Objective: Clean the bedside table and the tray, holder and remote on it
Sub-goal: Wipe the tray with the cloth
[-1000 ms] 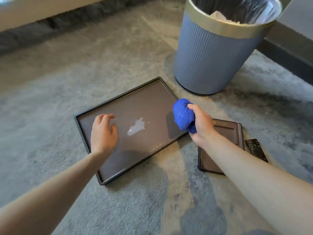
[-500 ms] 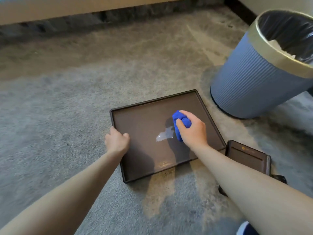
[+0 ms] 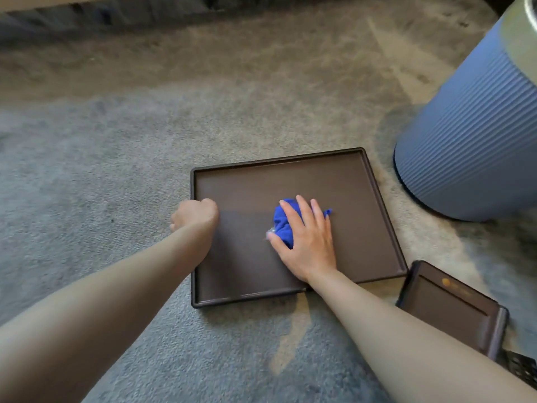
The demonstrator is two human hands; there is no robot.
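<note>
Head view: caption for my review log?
Right hand presses blue cloth onto brown tray; left hand grips its edge.

One tray, one holder, maybe remote.

Bin: top and right side cut off by frame. Remote: only a corner shows at the edge. Cloth: mostly under right hand. Left hand: fingers hidden, curled at tray rim

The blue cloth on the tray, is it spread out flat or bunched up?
Bunched up: the blue cloth is a crumpled wad under the right hand, which presses it on the tray.
</note>
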